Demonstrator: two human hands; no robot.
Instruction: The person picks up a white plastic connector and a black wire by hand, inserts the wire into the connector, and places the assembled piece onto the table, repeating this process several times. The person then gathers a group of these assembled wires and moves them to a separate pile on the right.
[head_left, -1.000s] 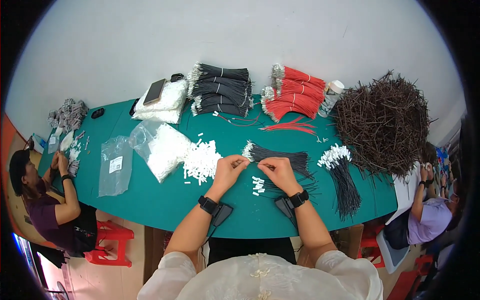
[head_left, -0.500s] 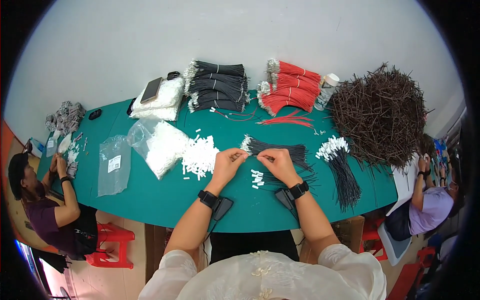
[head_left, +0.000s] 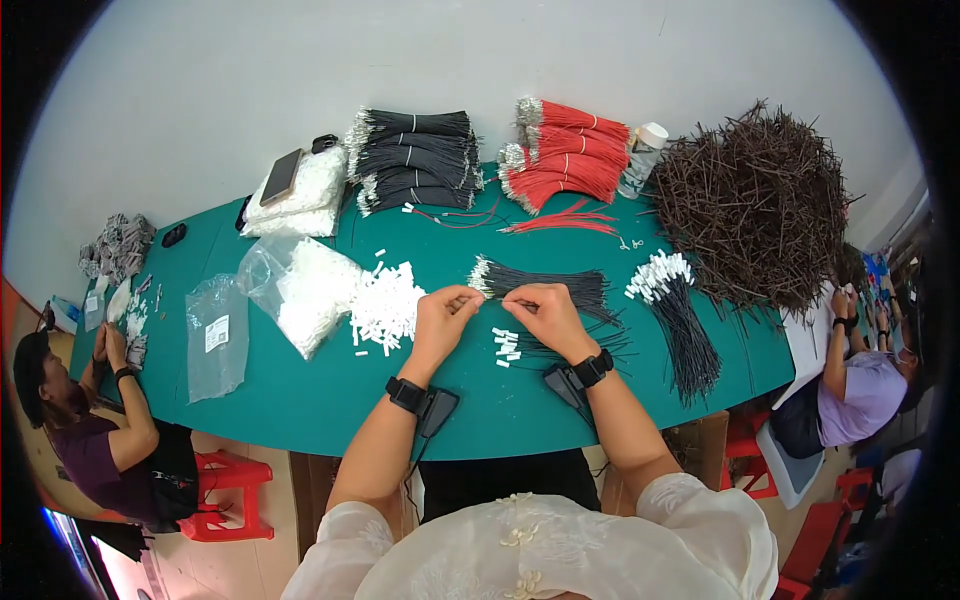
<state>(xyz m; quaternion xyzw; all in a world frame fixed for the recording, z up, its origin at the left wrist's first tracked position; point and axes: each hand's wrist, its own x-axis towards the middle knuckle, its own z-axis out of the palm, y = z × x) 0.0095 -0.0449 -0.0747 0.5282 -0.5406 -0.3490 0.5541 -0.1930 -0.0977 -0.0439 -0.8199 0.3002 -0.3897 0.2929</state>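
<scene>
Centrally in the frame, a thin black wire (head_left: 492,296) is pinched between closed fingers of the left hand (head_left: 443,318) and right hand (head_left: 545,312), just above loose white connectors (head_left: 506,346) kept within reach on the green table (head_left: 300,400).

Clear labelled bag (head_left: 215,335) – left (flat); fuller bag (head_left: 300,290) beside it.
</scene>
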